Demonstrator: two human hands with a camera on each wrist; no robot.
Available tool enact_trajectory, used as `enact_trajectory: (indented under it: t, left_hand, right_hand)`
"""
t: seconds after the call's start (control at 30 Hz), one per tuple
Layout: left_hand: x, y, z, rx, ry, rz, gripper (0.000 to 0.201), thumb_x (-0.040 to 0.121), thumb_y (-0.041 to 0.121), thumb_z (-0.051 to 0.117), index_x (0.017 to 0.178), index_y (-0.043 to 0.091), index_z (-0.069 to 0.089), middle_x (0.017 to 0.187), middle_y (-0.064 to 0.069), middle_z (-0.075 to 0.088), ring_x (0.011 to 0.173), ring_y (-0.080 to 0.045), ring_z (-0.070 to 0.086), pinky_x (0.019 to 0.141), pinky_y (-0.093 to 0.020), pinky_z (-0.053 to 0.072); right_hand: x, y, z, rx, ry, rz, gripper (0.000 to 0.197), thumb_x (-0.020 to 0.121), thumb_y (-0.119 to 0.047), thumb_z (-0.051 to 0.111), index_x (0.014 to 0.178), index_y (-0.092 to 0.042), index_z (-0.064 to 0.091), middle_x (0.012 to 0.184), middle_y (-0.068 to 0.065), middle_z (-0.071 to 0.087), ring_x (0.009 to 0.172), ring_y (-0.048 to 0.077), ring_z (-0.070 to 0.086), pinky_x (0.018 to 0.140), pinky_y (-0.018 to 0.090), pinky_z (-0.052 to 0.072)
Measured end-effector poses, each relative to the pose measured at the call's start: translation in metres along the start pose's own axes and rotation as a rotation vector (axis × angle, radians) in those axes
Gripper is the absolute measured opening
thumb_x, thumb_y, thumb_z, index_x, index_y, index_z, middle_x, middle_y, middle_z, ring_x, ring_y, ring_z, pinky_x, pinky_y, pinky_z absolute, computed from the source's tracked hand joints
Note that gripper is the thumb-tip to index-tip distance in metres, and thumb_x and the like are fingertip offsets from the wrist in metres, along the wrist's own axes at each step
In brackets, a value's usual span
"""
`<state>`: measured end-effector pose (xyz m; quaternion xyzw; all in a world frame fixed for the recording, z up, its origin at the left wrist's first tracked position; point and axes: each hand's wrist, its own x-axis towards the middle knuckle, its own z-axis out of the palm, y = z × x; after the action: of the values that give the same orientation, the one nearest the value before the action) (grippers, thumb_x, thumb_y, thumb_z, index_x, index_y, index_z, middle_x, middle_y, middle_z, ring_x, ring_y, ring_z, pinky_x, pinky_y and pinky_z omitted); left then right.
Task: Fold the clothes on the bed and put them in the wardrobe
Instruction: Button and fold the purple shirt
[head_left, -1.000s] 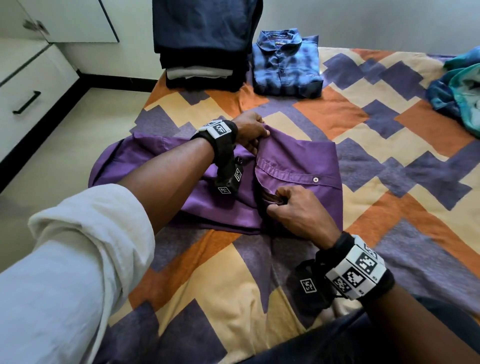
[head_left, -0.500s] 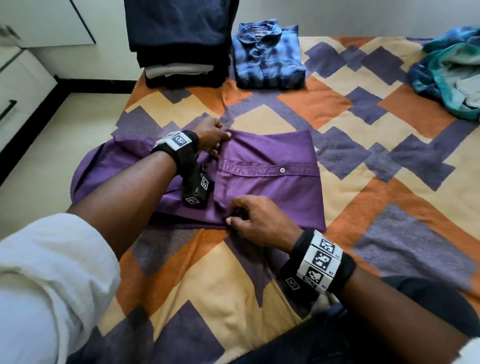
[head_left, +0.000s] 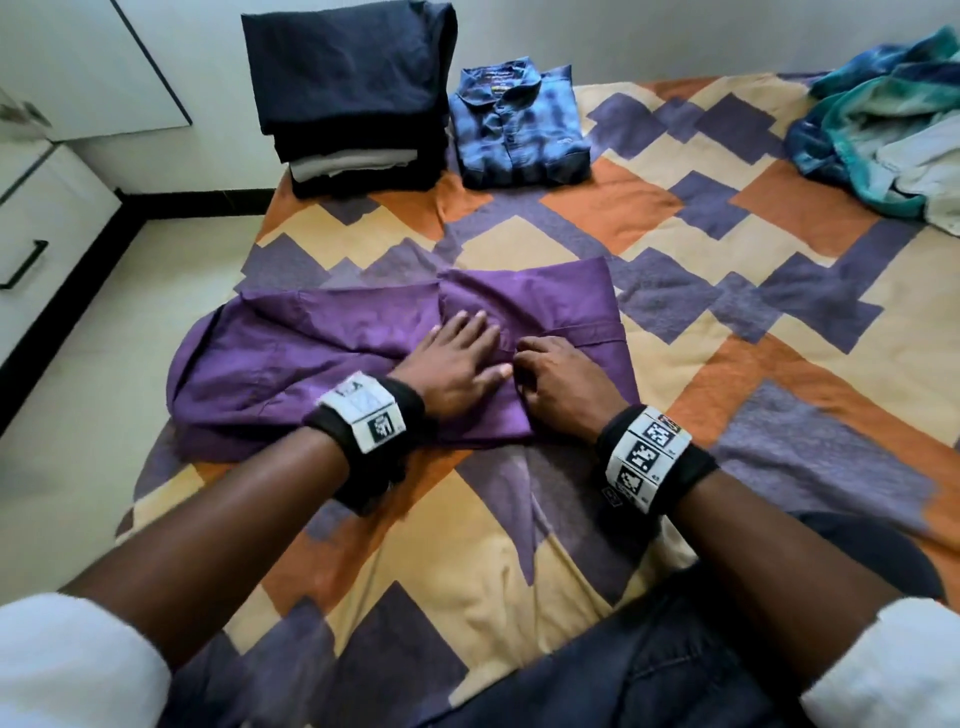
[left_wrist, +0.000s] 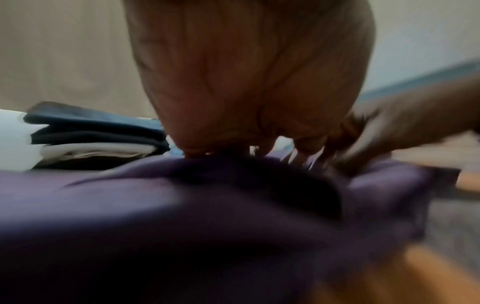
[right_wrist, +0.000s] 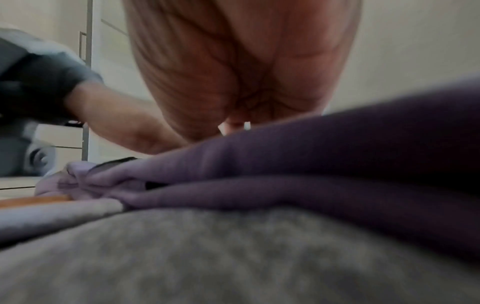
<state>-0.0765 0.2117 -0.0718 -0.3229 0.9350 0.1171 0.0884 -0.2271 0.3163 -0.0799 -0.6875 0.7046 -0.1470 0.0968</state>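
Note:
A purple shirt (head_left: 363, 353) lies half folded in the middle of the bed (head_left: 675, 312), its right part doubled over and its left part spread loose. My left hand (head_left: 457, 358) lies flat on the shirt with straight fingers, beside the fold. My right hand (head_left: 561, 379) sits just right of it with fingers curled, pinching the folded cloth near the front edge. In the left wrist view the palm (left_wrist: 246, 92) hovers over the purple shirt (left_wrist: 182, 205). In the right wrist view the layered purple shirt (right_wrist: 337, 164) lies under the right hand (right_wrist: 246, 72).
A stack of dark folded clothes (head_left: 353, 93) and a folded blue checked shirt (head_left: 514, 130) stand at the bed's far end. A loose teal heap of clothes (head_left: 883, 119) lies at the far right. White drawers (head_left: 41, 218) and the floor are to the left.
My left hand let go of the shirt's far edge, came back toward me and now lies flat on the cloth. My right hand shifted slightly along the fold. The head view rose.

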Motion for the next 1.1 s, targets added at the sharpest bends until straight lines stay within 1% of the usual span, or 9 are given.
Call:
enact_trajectory:
  t: [0.13, 0.27, 0.4, 0.57, 0.67, 0.77, 0.83, 0.9, 1.1]
  left_hand:
    - [-0.013, -0.015, 0.033, 0.122, 0.009, -0.055, 0.083, 0.089, 0.075, 0.003, 0.157, 0.028, -0.005, 0.165, 0.002, -0.012, 0.151, -0.015, -0.013, 0.122, -0.039, -0.011]
    - [-0.011, -0.010, 0.017, 0.087, -0.048, -0.148, 0.078, 0.097, 0.066, 0.010, 0.158, 0.020, -0.004, 0.165, -0.001, -0.012, 0.151, -0.017, -0.015, 0.122, -0.044, -0.011]
    - [-0.013, 0.003, -0.001, 0.149, -0.038, -0.161, 0.092, 0.093, 0.073, 0.020, 0.157, 0.013, -0.007, 0.163, -0.007, -0.019, 0.149, -0.024, -0.022, 0.120, -0.050, -0.012]
    - [-0.016, 0.011, 0.019, 0.086, -0.147, -0.126, 0.113, 0.079, 0.087, 0.030, 0.157, 0.015, -0.009, 0.165, -0.001, -0.015, 0.151, -0.019, -0.016, 0.122, -0.049, -0.008]
    - [-0.018, 0.010, 0.023, 0.080, -0.139, -0.163, 0.113, 0.079, 0.088, 0.028, 0.157, 0.014, -0.009, 0.164, -0.002, -0.016, 0.151, -0.017, -0.017, 0.121, -0.050, -0.009]
    - [-0.014, 0.029, 0.011, 0.081, -0.089, -0.168, 0.103, 0.090, 0.074, 0.036, 0.156, 0.004, 0.000, 0.164, -0.012, -0.010, 0.152, -0.028, -0.012, 0.122, -0.050, -0.005]
    - [-0.012, 0.062, 0.005, 0.051, 0.169, 0.037, 0.083, 0.089, 0.051, 0.057, 0.147, -0.003, 0.033, 0.156, -0.023, 0.028, 0.146, -0.044, 0.022, 0.118, -0.047, 0.019]
    - [-0.008, 0.104, 0.001, -0.020, 0.323, 0.178, 0.053, 0.081, 0.038, 0.068, 0.119, 0.002, 0.058, 0.122, -0.021, 0.060, 0.115, -0.044, 0.055, 0.092, -0.043, 0.042]
    - [0.012, 0.181, 0.010, -0.024, 0.084, 0.008, 0.054, 0.085, 0.047, 0.065, 0.118, 0.007, 0.050, 0.115, -0.019, 0.063, 0.103, -0.038, 0.063, 0.075, -0.038, 0.048]
  right_hand:
    - [-0.002, 0.006, -0.015, 0.198, 0.098, 0.094, 0.013, 0.082, -0.013, 0.060, 0.089, -0.011, 0.071, 0.097, 0.007, 0.071, 0.092, 0.027, 0.063, 0.078, 0.034, 0.047]
    - [-0.007, 0.026, -0.033, 0.193, 0.032, 0.273, 0.017, 0.081, -0.018, 0.062, 0.095, -0.017, 0.071, 0.106, 0.005, 0.070, 0.100, 0.026, 0.064, 0.084, 0.032, 0.049]
    - [0.007, 0.040, -0.059, 0.254, 0.241, 0.400, 0.020, 0.090, -0.021, 0.058, 0.101, -0.014, 0.074, 0.106, 0.013, 0.071, 0.099, 0.030, 0.065, 0.080, 0.030, 0.046]
    - [0.037, 0.057, -0.055, -0.171, -0.379, 0.267, 0.065, 0.099, -0.058, 0.035, 0.152, -0.022, 0.028, 0.161, -0.002, 0.021, 0.148, 0.029, 0.017, 0.117, 0.044, 0.008]
    - [0.041, 0.105, -0.056, -0.149, -0.333, 0.432, 0.070, 0.096, -0.065, 0.028, 0.154, -0.026, 0.020, 0.163, -0.001, 0.013, 0.148, 0.032, 0.013, 0.120, 0.050, 0.010]
    - [0.034, 0.135, -0.074, 0.122, -0.067, 0.477, 0.045, 0.096, -0.042, 0.053, 0.129, -0.013, 0.060, 0.133, 0.012, 0.059, 0.118, 0.029, 0.056, 0.098, 0.041, 0.045]
    - [0.034, 0.153, -0.088, 0.216, 0.038, 0.559, 0.031, 0.090, -0.029, 0.062, 0.104, -0.002, 0.070, 0.106, 0.020, 0.069, 0.095, 0.033, 0.065, 0.080, 0.038, 0.050]
    - [0.034, 0.160, -0.098, 0.290, -0.020, 0.619, 0.027, 0.089, -0.023, 0.063, 0.089, 0.004, 0.069, 0.088, 0.024, 0.068, 0.073, 0.032, 0.063, 0.064, 0.035, 0.050]
    - [0.055, 0.145, -0.086, 0.597, -0.158, 0.697, 0.034, 0.088, -0.032, 0.069, 0.068, -0.009, 0.056, 0.057, 0.008, 0.048, 0.041, 0.017, 0.044, 0.044, 0.022, 0.039]
